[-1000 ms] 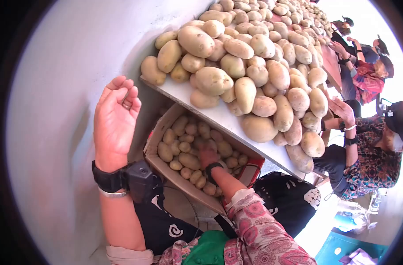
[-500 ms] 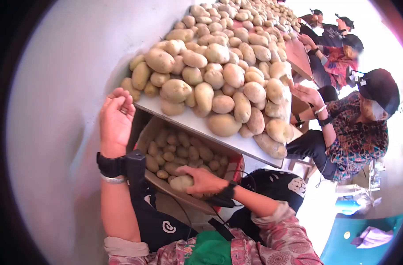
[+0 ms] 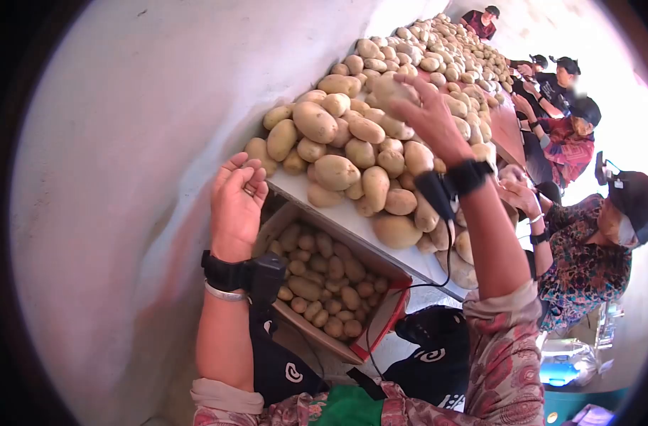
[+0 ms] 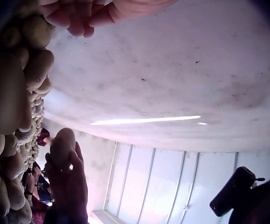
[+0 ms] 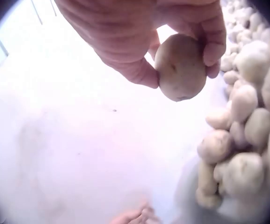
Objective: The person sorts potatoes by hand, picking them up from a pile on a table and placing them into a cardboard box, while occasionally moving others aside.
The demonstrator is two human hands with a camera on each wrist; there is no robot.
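Observation:
My right hand (image 3: 438,124) grips a potato (image 5: 180,70) between thumb and fingers, raised over the heap of potatoes (image 3: 336,172) on the table. In the right wrist view the thumb presses one side of it and the fingers the other. Beside the table's near left corner, my left hand (image 3: 237,209) is held up, its fingers loosely curled with nothing in them. Below the table edge sits a cardboard box (image 3: 311,332) of smaller potatoes (image 3: 304,287). From the left wrist view, the right hand (image 4: 69,186) appears farther off with its potato lifted.
A pale wall (image 3: 146,142) rises close on the left. The white tabletop (image 3: 295,190) shows along the heap's near edge. Several people sit along the table's right side, the nearest person (image 3: 587,255) with a hand at the heap. A cable (image 3: 448,263) hangs from my right wrist.
My right hand came up out of the box with a potato and moved forward over the heap. My left hand stays raised by the table corner. The head view has shifted.

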